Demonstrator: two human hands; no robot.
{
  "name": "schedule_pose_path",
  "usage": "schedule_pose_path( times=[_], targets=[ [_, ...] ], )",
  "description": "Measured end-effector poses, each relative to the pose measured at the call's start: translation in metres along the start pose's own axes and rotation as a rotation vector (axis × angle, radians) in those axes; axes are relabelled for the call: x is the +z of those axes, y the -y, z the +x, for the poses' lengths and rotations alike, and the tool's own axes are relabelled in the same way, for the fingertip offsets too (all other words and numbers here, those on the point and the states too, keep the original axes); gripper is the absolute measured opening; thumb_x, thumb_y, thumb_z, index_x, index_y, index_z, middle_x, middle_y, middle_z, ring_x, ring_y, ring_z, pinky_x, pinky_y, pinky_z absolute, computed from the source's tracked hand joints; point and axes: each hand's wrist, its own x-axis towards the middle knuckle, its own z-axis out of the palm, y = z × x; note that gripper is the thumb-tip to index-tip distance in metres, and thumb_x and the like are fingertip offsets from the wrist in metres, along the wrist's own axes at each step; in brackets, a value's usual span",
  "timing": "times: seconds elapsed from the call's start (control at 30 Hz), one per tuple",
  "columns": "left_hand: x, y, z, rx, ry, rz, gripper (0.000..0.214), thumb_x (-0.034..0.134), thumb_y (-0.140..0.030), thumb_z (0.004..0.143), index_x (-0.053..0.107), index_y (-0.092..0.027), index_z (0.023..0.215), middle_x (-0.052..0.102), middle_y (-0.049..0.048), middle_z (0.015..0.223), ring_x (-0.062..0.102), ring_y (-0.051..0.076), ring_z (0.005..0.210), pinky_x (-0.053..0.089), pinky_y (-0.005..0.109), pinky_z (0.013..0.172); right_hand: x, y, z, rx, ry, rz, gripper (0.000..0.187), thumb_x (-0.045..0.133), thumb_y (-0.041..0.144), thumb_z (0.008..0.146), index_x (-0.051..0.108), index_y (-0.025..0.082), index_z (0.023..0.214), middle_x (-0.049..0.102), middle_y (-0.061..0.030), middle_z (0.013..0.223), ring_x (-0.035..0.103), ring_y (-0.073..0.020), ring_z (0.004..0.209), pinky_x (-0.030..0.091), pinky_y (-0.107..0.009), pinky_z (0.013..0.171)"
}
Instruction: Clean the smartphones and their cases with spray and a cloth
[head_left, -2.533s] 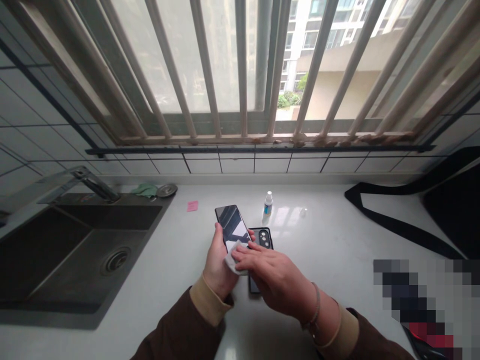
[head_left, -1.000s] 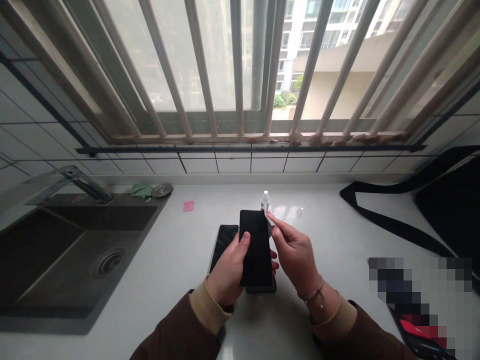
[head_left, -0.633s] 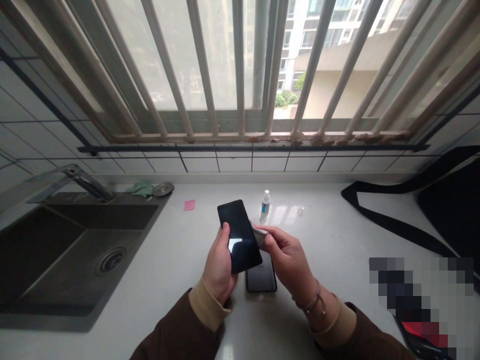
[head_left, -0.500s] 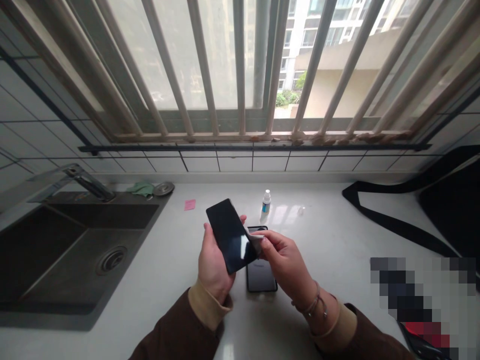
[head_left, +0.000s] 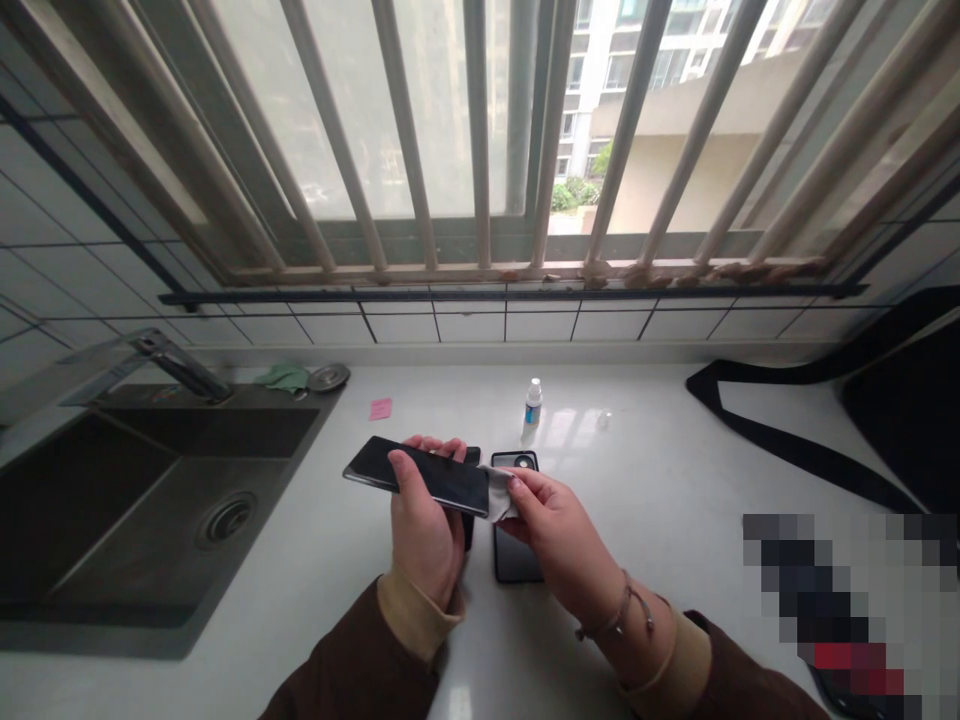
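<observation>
My left hand (head_left: 427, 530) is closed around a black smartphone (head_left: 450, 482), thumb on its upper side and fingertips showing along the far edge. The phone lies nearly level in the air, its long side running left to right. My right hand (head_left: 559, 525) pinches a small grey cloth (head_left: 500, 492) that is pressed against the phone's right end. Under my right hand a dark phone case (head_left: 516, 565) with a round camera opening lies on the counter, partly covered. Another dark flat object (head_left: 472, 456) shows behind my left hand, mostly hidden.
A small white-capped bottle (head_left: 533, 403) stands behind the hands on the white counter (head_left: 637, 480), near a clear cap (head_left: 604, 420) and a pink sticky note (head_left: 380, 409). At left is a sink (head_left: 255, 580) with a faucet (head_left: 184, 365). A black strap (head_left: 795, 440) lies right.
My left hand has turned the phone from a steep slant to nearly level, its far end swinging left. The cloth in my right hand has shifted from the side edge to the right end.
</observation>
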Motion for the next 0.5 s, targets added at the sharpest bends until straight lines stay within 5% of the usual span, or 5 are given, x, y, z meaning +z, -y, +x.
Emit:
schedule_pose_path(
  times=[0.23, 0.5],
  targets=[
    [-0.002, 0.001, 0.005, 0.057, -0.047, 0.110, 0.038, 0.066, -0.062, 0.095, 0.063, -0.025, 0.103, 0.067, 0.0001, 0.100, 0.074, 0.019, 0.099, 0.058, 0.040, 0.099, 0.001, 0.003, -0.009, -0.027, 0.037, -0.082, 0.036, 0.070, 0.051, 0.094, 0.080, 0.023, 0.113, 0.078, -0.0046, 0.100, 0.073, -0.0194, 0.090, 0.063, -0.033, 0.082],
    [-0.005, 0.000, 0.013, -0.116, -0.185, 0.003, 0.045, 0.066, -0.065, 0.093, 0.062, -0.023, 0.107, 0.068, 0.0021, 0.098, 0.075, 0.020, 0.097, 0.061, 0.040, 0.099, 0.002, 0.008, -0.018, -0.068, 0.082, -0.205, 0.028, 0.067, 0.044, 0.094, 0.079, 0.019, 0.095, 0.075, -0.0049, 0.084, 0.068, -0.0171, 0.071, 0.058, -0.027, 0.061]
  ],
)
